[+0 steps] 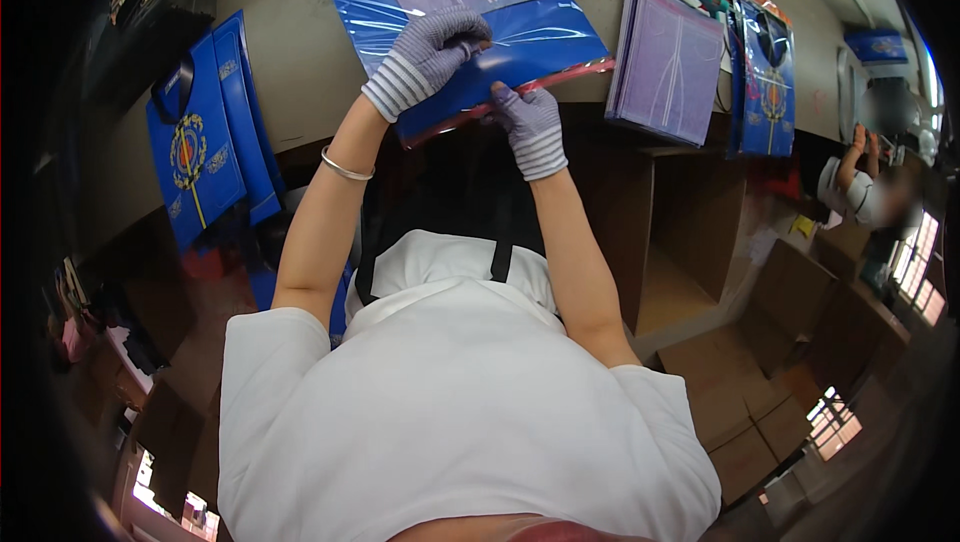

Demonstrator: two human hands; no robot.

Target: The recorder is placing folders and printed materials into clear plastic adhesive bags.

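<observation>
Blue flat bag in clear sleeve (pixel 470 32) lies at top centre on the table edge (pixel 300 72); left hand (pixel 425 57) presses it flat, fingers curled on the film, right hand (pixel 530 122) pinches its near edge; purple stack (pixel 665 62) waits upper right

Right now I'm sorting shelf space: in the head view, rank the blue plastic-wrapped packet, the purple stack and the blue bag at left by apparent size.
1. Blue plastic-wrapped packet, in both hands, largest.
2. Blue bag.
3. Purple stack.
The bag and stack look close; the curved lens makes their order unsure.
</observation>
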